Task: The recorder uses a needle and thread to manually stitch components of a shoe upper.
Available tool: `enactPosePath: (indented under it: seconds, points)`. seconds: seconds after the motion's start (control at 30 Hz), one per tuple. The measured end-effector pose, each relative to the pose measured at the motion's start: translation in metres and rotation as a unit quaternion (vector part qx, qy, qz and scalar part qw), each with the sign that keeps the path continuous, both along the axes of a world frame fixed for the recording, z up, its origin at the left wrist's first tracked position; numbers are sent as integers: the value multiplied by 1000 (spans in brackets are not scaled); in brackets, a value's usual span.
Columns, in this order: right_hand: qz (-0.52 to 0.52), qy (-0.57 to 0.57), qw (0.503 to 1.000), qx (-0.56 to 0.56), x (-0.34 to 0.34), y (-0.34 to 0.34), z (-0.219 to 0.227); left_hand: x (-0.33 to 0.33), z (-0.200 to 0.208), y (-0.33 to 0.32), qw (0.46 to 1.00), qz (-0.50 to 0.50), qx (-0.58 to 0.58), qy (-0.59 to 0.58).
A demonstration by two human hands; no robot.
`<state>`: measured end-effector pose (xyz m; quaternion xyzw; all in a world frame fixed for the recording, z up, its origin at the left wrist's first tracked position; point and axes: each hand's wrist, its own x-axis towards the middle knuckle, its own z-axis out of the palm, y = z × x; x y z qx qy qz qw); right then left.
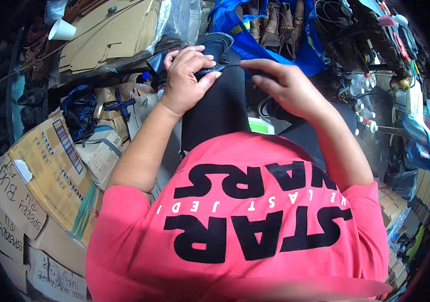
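A dark leather shoe [218, 46] rests on my black-trousered leg [215, 108], its opening toward the far side. My left hand [187, 75] is closed over the shoe's near left part, with fingers bent across it and the thumb pressed along its edge. Just right of the shoe, my right hand [283, 83] has its index finger stretched toward the shoe's edge and the thumb bent close below. Something thin and dark runs between that fingertip and the shoe; its kind is too small to tell. The fingers hide part of the shoe.
Flattened cardboard [106, 35] and a white cup [62, 30] lie at the far left. Beyond the shoe, a blue bag [242, 40] holds brown leather shoes [278, 30]. Cardboard boxes [48, 166] crowd the left; small bottles [361, 90] stand at the right.
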<state>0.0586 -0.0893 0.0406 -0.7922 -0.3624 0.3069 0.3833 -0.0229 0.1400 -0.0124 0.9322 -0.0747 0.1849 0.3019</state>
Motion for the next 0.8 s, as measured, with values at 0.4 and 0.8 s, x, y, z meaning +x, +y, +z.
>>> enactPosePath:
  seconds: [0.4, 0.8]
  points:
    - [-17, 7, 1000, 12, 0, 15, -20, -1, 2, -8, 999, 31, -10, -8]
    - [0, 49, 999, 23, 12, 22, -20, 0, -1, -4, 999, 23, -20, -9]
